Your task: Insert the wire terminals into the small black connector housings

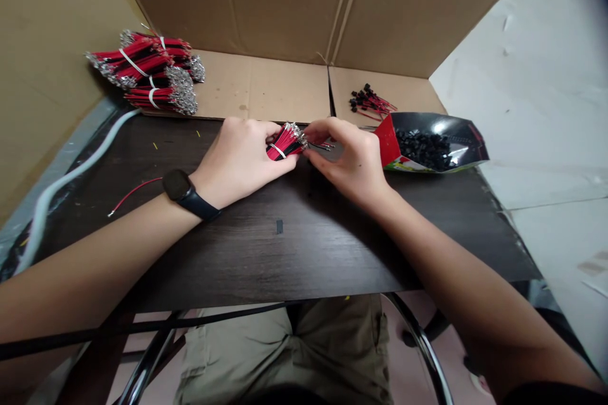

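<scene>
A bundle of red and black wires (284, 143), tied with a white band and tipped with silvery crimp terminals, lies in the grip of my left hand (242, 155). The terminal ends point right, toward my right hand (349, 155). Thumb and forefinger of that hand close in at those ends, where a few wire tips (325, 146) stick out. Whether the right fingertips pinch a single wire is too small to make out. A dark band with a square face (178, 186) sits on my left wrist.
More tied wire bundles (147, 73) are piled at the back left on cardboard (266, 85). Wires with black connectors (370, 101) lie at the back right. An open box (475, 133) holds black connector housings (422, 149). One loose red wire (135, 190) and a small dark piece (279, 226) rest on the table.
</scene>
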`<move>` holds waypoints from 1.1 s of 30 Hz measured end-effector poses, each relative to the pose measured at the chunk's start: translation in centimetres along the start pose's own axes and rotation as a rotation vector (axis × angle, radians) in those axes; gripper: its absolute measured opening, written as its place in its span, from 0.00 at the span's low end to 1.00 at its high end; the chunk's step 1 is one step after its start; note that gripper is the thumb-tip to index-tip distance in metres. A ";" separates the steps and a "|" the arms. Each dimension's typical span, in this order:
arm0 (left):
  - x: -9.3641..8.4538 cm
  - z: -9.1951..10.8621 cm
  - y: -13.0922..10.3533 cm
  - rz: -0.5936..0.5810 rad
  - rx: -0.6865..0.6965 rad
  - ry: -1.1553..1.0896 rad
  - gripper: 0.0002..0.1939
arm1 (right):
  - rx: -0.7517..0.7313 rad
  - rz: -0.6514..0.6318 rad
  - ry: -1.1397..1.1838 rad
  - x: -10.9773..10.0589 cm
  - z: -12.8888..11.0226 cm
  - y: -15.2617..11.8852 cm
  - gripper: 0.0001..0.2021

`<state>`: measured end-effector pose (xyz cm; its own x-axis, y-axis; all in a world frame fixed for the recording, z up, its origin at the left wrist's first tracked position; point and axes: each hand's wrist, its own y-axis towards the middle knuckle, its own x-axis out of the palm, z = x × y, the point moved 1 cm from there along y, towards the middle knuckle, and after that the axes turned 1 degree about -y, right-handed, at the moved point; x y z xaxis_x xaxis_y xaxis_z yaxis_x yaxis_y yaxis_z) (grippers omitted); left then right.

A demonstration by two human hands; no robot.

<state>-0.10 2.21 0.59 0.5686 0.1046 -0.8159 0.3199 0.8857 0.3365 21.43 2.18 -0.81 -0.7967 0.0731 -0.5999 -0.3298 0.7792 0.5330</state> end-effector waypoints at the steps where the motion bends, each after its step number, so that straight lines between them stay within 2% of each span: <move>1: 0.0 0.0 0.0 0.005 0.000 0.012 0.15 | -0.009 0.006 -0.011 0.0 -0.1 -0.1 0.11; 5: 0.0 -0.2 0.0 0.011 0.000 0.032 0.15 | -0.037 0.018 0.067 -0.2 -0.3 -0.2 0.07; 9: 0.1 -0.1 0.0 0.033 0.003 0.014 0.15 | 0.062 0.026 0.183 -0.2 -0.2 -0.1 0.03; 18: 0.1 -0.2 -0.1 0.014 -0.028 -0.025 0.17 | 0.302 0.083 0.383 0.7 1.0 0.3 0.09; 23: 0.0 0.2 0.0 0.022 -0.029 0.031 0.17 | 0.335 0.102 0.475 0.5 1.3 0.6 0.10; 28: -0.1 0.3 0.0 0.041 -0.018 0.020 0.18 | 0.368 0.077 0.530 0.5 1.5 0.6 0.17; 33: 0.0 0.2 0.0 0.048 -0.015 0.006 0.17 | 0.390 0.082 0.512 0.5 2.0 0.6 0.18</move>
<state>0.01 2.13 0.67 0.5783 0.1504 -0.8019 0.2804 0.8864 0.3685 21.86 3.93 -2.00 -0.9839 -0.0894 -0.1545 -0.1265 0.9598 0.2507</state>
